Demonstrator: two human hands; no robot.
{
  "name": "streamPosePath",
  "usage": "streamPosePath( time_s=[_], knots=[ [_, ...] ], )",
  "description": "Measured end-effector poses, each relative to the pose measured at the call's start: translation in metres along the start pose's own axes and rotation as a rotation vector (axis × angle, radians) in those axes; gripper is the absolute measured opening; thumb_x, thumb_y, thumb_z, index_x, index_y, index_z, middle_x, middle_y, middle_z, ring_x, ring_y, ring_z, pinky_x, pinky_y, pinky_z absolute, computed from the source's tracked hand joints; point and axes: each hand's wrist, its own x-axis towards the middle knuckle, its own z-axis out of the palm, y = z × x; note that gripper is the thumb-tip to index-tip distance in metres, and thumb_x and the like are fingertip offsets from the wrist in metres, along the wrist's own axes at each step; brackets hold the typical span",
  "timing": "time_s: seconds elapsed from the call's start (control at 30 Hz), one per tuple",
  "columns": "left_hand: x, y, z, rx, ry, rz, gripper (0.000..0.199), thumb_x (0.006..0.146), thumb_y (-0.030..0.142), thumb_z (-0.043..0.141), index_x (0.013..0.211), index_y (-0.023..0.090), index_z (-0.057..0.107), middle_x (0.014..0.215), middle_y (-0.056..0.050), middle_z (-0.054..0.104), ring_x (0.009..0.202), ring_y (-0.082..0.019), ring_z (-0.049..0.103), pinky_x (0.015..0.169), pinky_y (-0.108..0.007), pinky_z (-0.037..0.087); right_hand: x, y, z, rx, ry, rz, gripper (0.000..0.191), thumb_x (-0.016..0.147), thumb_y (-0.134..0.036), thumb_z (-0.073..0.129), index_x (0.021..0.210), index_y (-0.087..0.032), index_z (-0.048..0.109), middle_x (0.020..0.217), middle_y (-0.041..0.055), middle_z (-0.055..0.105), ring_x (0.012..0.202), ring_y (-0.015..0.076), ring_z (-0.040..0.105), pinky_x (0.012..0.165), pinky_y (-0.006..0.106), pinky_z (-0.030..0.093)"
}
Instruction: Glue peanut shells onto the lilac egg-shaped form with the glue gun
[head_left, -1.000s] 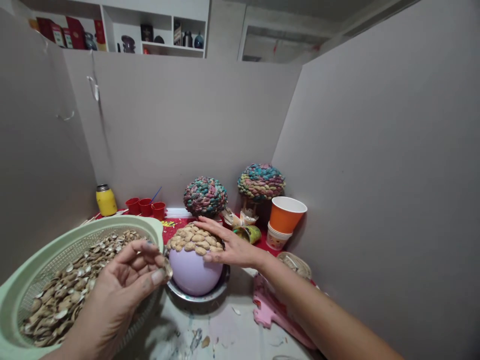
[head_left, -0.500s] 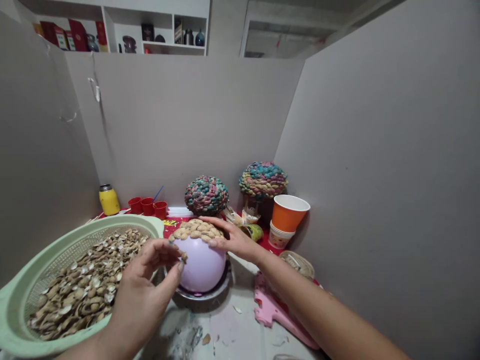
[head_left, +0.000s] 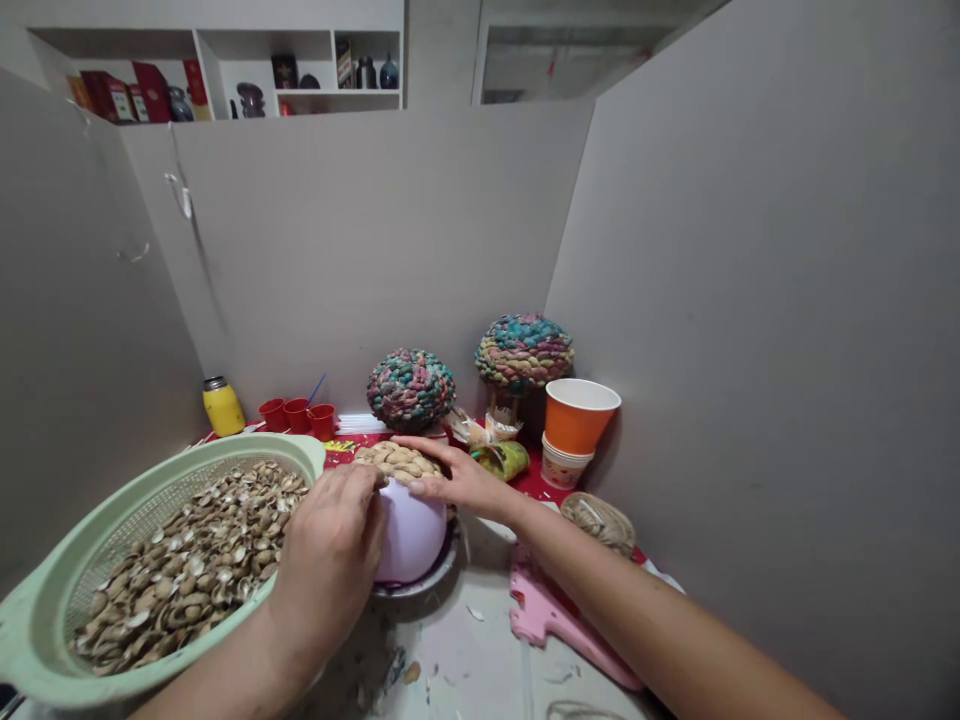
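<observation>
A lilac balloon (head_left: 412,535) sits in a metal bowl (head_left: 420,588), its top covered with overlapping peanut shells (head_left: 397,461). My right hand (head_left: 457,475) steadies the balloon, fingers over the shelled top and thumb against its front. My left hand (head_left: 337,530) is pinched at the balloon's left side, close to the lower edge of the shells. The peanut shell in that pinch is mostly hidden by the fingers. Left of it stands a green colander (head_left: 296,450) full of loose peanut shells (head_left: 187,570).
Two multicoloured shell-covered domes (head_left: 411,390) stand behind. Orange and patterned paper cups (head_left: 577,425) are stacked at the right, near a twine coil (head_left: 598,522). A pink glue gun (head_left: 551,615) lies under my right forearm. Red cups (head_left: 298,413) and a yellow bottle (head_left: 223,406) line the back.
My left hand has moved right and turned, bringing the peanut shell from in front of the balloon to its side by the shell edge. My right hand stays on the balloon.
</observation>
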Motion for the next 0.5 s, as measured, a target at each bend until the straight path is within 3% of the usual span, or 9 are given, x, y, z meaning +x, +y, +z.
streamPosePath(
  time_s=[0.23, 0.5],
  knots=[
    [0.002, -0.003, 0.005, 0.081, -0.028, 0.048, 0.021, 0.081, 0.014, 0.06, 0.094, 0.025, 0.071, 0.099, -0.011, 0.071, 0.095, -0.034, 0.061, 0.093, -0.045, 0.04, -0.001, -0.002, 0.0, 0.004, 0.004, -0.002, 0.07, 0.074, -0.049, 0.073, 0.135, -0.021, 0.053, 0.138, 0.0092, 0.055, 0.128, 0.029, 0.049, 0.109, 0.046, 0.035],
    [0.005, -0.01, 0.015, 0.443, -0.07, 0.317, 0.017, 0.089, 0.012, 0.049, 0.099, 0.015, 0.062, 0.097, -0.014, 0.069, 0.089, -0.03, 0.062, 0.081, -0.043, 0.05, 0.0, 0.001, 0.001, 0.013, 0.004, -0.024, 0.069, 0.074, -0.049, 0.072, 0.135, -0.021, 0.052, 0.138, 0.0085, 0.055, 0.126, 0.0278, 0.05, 0.108, 0.045, 0.036]
  ],
)
